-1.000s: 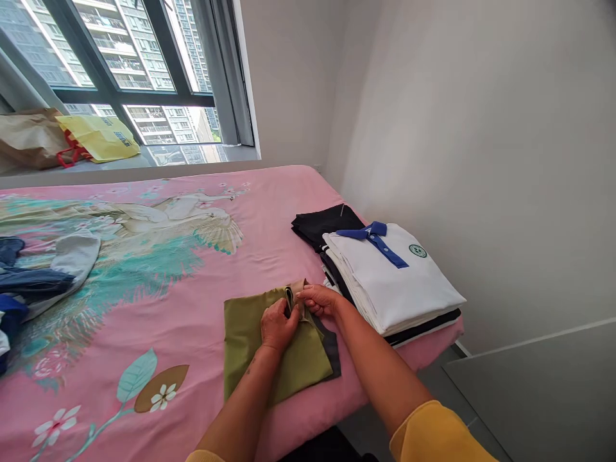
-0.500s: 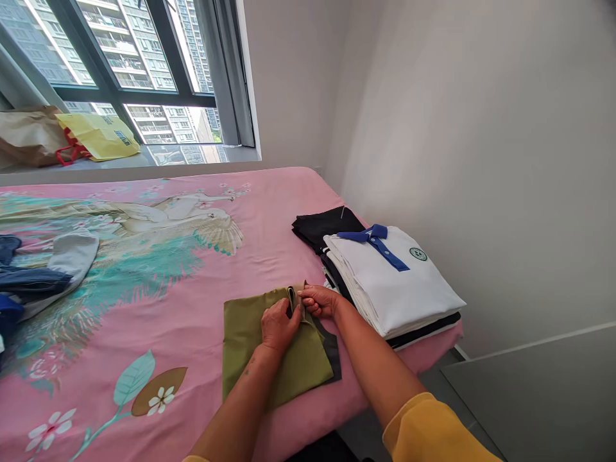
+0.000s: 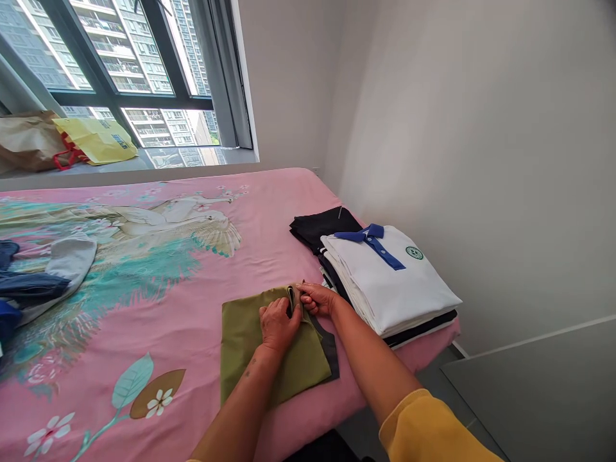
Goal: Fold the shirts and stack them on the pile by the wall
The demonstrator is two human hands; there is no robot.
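A folded olive-green garment [image 3: 245, 346] with a dark grey edge lies near the front of the pink bedsheet [image 3: 192, 269]. My left hand [image 3: 276, 324] rests on it with fingers curled, pinching a fold at the garment's top right corner. My right hand [image 3: 317, 298] is closed on the same corner from the right side, fingers pressed together on the cloth. Both hands almost touch each other. Just to the right sits a stack of folded clothes topped by a white polo shirt [image 3: 389, 279] with a blue collar.
Black folded clothes [image 3: 320, 228] lie under and behind the polo. Loose blue and grey garments [image 3: 43, 276] lie at the bed's left edge. A brown bag [image 3: 26, 138] and a yellow bag [image 3: 94, 138] sit on the windowsill. A white wall runs along the bed's right side.
Both hands stay pinched on the garment's corner; the fold looks a little tighter and flatter. The view has shifted slightly.
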